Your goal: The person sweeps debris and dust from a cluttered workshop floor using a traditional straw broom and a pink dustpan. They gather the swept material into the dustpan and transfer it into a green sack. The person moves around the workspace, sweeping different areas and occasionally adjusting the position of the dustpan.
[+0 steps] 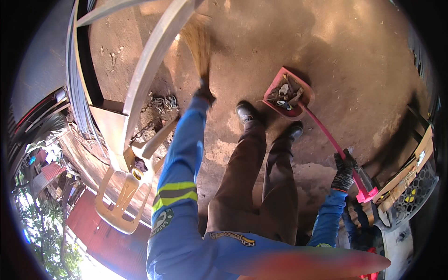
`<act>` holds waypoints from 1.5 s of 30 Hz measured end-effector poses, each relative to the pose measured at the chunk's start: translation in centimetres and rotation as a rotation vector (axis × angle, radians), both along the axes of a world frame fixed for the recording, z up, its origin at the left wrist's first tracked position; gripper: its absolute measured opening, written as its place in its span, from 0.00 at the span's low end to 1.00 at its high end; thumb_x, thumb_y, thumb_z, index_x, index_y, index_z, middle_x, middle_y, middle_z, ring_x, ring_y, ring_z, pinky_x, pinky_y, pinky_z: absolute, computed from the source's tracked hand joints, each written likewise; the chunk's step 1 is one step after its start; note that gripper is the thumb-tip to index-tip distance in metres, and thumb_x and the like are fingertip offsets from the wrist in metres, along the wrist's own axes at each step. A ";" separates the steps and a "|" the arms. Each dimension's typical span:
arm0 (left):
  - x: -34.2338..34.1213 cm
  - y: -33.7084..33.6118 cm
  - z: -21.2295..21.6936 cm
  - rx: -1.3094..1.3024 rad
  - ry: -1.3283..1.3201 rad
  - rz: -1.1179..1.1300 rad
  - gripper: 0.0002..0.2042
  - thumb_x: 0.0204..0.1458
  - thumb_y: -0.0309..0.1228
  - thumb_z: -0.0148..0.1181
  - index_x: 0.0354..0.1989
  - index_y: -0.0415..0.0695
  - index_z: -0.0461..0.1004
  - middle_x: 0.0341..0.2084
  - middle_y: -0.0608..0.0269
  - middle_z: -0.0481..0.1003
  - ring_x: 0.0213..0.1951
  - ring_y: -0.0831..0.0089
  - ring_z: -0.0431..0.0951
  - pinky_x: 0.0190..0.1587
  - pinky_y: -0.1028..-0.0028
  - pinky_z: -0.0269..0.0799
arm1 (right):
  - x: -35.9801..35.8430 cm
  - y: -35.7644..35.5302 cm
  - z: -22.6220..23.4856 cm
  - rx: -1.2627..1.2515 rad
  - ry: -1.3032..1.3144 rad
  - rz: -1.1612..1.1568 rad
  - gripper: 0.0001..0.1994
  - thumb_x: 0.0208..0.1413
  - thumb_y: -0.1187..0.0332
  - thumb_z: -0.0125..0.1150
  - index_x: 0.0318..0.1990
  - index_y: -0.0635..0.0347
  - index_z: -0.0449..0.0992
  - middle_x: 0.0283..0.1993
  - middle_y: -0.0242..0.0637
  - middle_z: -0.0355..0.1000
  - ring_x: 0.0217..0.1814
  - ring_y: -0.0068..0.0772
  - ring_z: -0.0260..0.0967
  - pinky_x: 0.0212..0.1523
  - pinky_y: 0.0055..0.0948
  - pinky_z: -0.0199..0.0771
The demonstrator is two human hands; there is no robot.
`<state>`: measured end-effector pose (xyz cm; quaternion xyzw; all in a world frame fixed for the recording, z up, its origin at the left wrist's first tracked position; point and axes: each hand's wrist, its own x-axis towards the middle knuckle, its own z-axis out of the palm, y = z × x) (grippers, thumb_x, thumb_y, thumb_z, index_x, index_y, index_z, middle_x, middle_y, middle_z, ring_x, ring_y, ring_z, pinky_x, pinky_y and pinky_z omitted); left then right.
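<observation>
My left hand (pixel 204 92), in a dark glove, is shut on a straw broom (pixel 198 44) whose bristles reach out over the dirt floor ahead of me. My right hand (pixel 345 169), in a knitted glove, grips the long pink handle of a pink dustpan (pixel 298 95). The dustpan rests on the ground just right of my boots (pixel 246 112) and holds several bits of scrap and debris. Both arms wear blue sleeves with a yellow reflective band.
A large metal frame (pixel 149 60) runs diagonally at the left, with a chain (pixel 161 105) lying on the ground beside it. A beige plastic chair (pixel 126 186) stands at the lower left. Cardboard and a perforated crate (pixel 410 182) sit at the right.
</observation>
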<state>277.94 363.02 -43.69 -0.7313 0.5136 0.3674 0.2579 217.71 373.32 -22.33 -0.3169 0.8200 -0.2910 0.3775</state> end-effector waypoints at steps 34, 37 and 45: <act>-23.5 13.4 26.4 -0.148 0.461 -0.204 0.45 0.33 0.25 0.67 0.61 0.50 0.45 0.26 0.65 0.65 0.28 0.73 0.65 0.36 0.72 0.71 | 2.0 4.2 4.0 -0.182 -0.376 -0.375 0.10 0.51 0.66 0.51 0.35 0.62 0.73 0.33 0.35 0.71 0.31 0.26 0.67 0.35 0.27 0.69; -22.5 14.5 24.2 -0.143 0.456 -0.165 0.45 0.33 0.26 0.67 0.61 0.50 0.45 0.29 0.64 0.68 0.29 0.74 0.66 0.35 0.72 0.70 | 0.4 3.2 1.1 -0.208 -0.383 -0.364 0.10 0.51 0.64 0.50 0.34 0.61 0.73 0.32 0.34 0.71 0.31 0.26 0.67 0.35 0.27 0.68; -27.8 11.3 35.7 -0.126 0.187 0.115 0.52 0.30 0.54 0.64 0.62 0.45 0.40 0.37 0.43 0.72 0.41 0.50 0.73 0.42 0.63 0.70 | -6.1 3.8 -0.2 -0.151 -0.584 -0.383 0.11 0.49 0.60 0.52 0.30 0.58 0.74 0.25 0.33 0.69 0.27 0.26 0.64 0.29 0.27 0.66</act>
